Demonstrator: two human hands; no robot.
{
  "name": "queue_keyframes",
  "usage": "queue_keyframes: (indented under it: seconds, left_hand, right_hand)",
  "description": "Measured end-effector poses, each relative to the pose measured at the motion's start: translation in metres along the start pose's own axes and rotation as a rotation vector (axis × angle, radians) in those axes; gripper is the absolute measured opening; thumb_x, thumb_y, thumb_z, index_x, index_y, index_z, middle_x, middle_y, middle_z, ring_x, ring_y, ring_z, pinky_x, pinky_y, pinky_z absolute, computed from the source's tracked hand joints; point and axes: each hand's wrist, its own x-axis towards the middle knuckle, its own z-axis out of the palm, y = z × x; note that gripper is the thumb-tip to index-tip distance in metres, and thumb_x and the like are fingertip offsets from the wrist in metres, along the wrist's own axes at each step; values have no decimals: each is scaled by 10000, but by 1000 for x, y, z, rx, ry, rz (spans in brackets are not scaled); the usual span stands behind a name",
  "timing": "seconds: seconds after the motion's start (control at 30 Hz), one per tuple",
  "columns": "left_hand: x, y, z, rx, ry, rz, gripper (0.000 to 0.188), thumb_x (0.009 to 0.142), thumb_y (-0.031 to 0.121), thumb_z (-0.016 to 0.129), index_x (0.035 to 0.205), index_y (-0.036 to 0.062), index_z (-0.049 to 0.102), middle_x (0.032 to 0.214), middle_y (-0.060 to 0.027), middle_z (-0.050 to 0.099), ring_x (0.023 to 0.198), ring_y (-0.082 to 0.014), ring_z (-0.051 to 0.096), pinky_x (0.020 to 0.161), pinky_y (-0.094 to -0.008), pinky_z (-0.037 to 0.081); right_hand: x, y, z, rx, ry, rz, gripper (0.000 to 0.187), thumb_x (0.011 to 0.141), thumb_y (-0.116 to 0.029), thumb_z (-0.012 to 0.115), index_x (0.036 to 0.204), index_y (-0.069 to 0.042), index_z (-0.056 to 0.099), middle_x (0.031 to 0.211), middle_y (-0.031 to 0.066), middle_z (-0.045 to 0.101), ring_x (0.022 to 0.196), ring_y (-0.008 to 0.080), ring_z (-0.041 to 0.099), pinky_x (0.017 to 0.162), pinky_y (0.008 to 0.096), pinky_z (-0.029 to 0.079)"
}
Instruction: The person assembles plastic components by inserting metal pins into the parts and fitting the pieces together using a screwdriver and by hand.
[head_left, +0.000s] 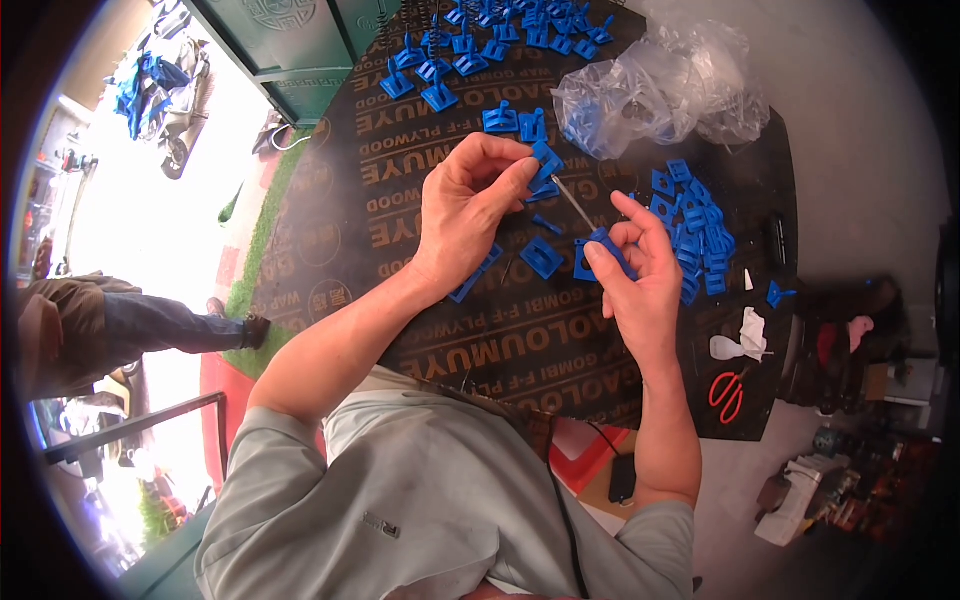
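Note:
My left hand (472, 200) pinches a small blue plastic clip (546, 160) above the dark plywood board (440, 330). My right hand (640, 270) grips a blue-handled screwdriver (600, 243), and its thin metal shaft (572, 202) slants up to the clip. Under the two hands lie loose blue clips (541, 257) and a blue strip (476, 276). A dense heap of blue clips (695, 235) sits just right of my right hand.
More blue clips (480, 45) are spread over the board's far end. A crumpled clear plastic bag (660, 90) holds some at the upper right. Red-handled scissors (729, 392) and white scraps (745, 335) lie at the right edge. A person's leg (150, 322) stands to the left.

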Motion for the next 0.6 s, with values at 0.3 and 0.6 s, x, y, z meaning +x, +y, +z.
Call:
queue_keyframes:
  seconds: [0.3,0.6]
  left_hand:
    - [-1,-1,0,7,-8,-2,155,1054,123,748,1174,32,711,1008,-15,771,842,-53,697,755,-216,569]
    - [-2,0,2,30,-44,-3,151,1057,131,743,1175,40,715,1030,-11,775,872,-50,709,785,-213,597]
  right_hand:
    - [1,5,-5,-63,-9,-17,452,1017,-57,756,1452,-38,636,985,3,644,776,32,581,644,199,476]
    - [7,19,-13,-284,-21,-226,316,985,-67,797,1292,-32,731,995,18,633,812,88,602,737,254,512]
